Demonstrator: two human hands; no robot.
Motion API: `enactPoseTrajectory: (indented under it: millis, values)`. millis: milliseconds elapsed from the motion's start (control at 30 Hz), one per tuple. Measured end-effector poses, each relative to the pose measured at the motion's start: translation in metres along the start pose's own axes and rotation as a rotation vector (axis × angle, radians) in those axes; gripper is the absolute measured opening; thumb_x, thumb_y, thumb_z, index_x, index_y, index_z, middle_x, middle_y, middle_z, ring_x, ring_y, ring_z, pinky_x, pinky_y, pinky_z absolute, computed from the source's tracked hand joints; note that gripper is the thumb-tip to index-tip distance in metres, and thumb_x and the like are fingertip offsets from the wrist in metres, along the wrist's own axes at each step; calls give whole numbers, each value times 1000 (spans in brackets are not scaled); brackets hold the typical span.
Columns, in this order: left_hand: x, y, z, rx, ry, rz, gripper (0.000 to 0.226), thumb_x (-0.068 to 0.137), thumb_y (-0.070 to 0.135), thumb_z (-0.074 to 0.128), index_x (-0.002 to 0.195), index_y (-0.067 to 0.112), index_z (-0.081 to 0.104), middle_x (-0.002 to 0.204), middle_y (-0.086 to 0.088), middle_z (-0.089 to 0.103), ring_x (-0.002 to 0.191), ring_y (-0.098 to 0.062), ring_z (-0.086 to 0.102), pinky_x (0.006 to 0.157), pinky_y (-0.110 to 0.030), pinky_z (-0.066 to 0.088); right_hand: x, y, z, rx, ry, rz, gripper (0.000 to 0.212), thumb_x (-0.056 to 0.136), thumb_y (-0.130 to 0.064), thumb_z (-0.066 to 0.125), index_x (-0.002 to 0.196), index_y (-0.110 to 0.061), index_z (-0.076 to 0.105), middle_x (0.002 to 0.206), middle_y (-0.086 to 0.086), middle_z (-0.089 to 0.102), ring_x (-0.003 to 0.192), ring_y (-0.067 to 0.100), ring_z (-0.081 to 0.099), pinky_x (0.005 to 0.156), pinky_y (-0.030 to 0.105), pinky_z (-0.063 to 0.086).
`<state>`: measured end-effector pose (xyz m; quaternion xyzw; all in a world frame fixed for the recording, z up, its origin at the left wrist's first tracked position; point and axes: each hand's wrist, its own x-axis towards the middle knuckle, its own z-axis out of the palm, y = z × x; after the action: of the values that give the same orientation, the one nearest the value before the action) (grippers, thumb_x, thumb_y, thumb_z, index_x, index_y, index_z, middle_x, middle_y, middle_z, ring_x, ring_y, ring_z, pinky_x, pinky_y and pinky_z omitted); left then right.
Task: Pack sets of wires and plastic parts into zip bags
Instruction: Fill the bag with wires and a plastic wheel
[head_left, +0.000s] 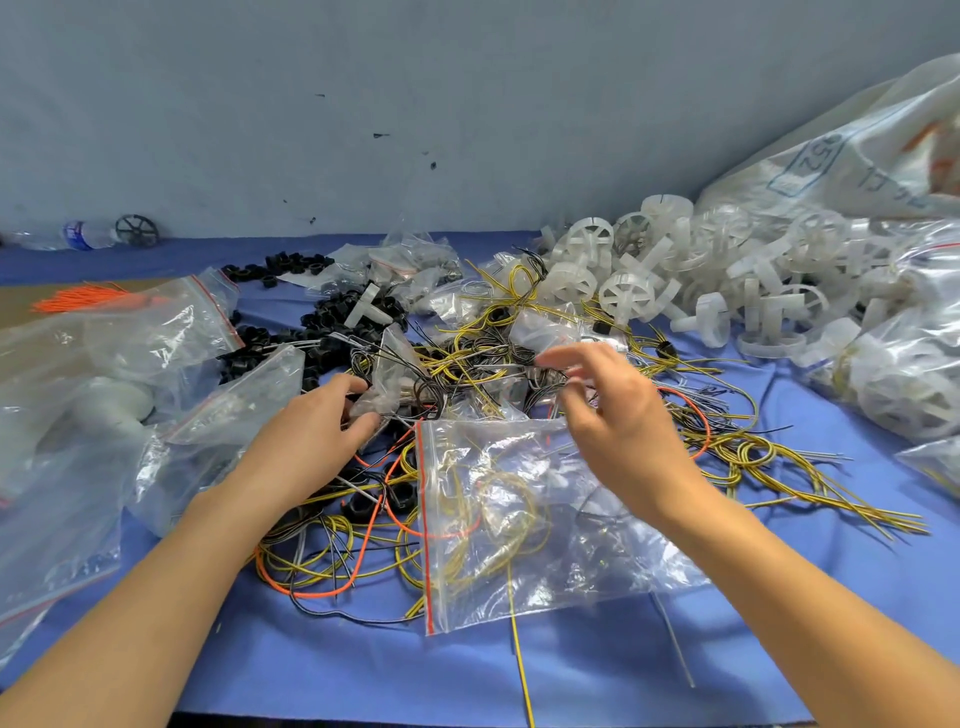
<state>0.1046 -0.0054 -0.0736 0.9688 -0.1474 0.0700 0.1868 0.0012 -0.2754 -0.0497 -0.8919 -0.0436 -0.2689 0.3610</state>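
Your left hand (322, 431) pinched a small zip bag (387, 382) at its fingertips. Your right hand (613, 410) hovered loose-fingered, holding nothing, over the wires (467, 358) just beyond. You needed one untangled coil and the bag's mouth spread.

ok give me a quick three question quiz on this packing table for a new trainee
1. True or false: the white plastic wheels are heaped on the right side of the table.
2. What does the left hand grip? A a small clear bag B a white plastic wheel C nothing
3. Fill in: the strip along the mouth of the big zip bag in front is ____.
Key: 1 true; 2 A; 3 red
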Motion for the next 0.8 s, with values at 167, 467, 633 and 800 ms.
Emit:
enactPoseTrajectory:
  millis: [167, 467, 633, 800]
  values:
    - [2, 1, -2, -35, -2, 1, 34, 95, 50, 52, 120, 27, 52, 103, 10, 60, 89, -10, 58, 70, -31, 45, 20, 10, -32, 538, 166, 364, 33, 95, -1, 44, 102, -24, 66, 105, -3, 69, 88, 8, 62, 77, 21, 47]
    - [-9, 21, -14, -53, 23, 175, 23, 98, 45, 47, 81, 35, 58, 67, 14, 60, 58, 0, 55, 52, -25, 36, 34, 22, -47, 1077, 295, 796, 35, 94, 3, 38, 98, -20, 63, 92, -2, 66, 77, 14, 64, 74, 27, 53]
    - [-16, 28, -5, -16, -276, 267, 13, 95, 47, 46, 87, 38, 52, 83, 13, 58, 69, -2, 55, 63, -27, 45, 33, 32, -54, 1241, 376, 890, 34, 94, 2, 36, 95, -19, 62, 86, -1, 64, 74, 14, 62, 68, 27, 53]
    - [-28, 41, 17, 131, -287, 377, 22, 93, 47, 53, 110, 34, 52, 99, 5, 40, 91, -15, 49, 83, -35, 46, 32, 40, -42, 1113, 336, 913, 36, 94, 2, 33, 93, -20, 61, 87, -1, 63, 70, 14, 60, 62, 25, 50]
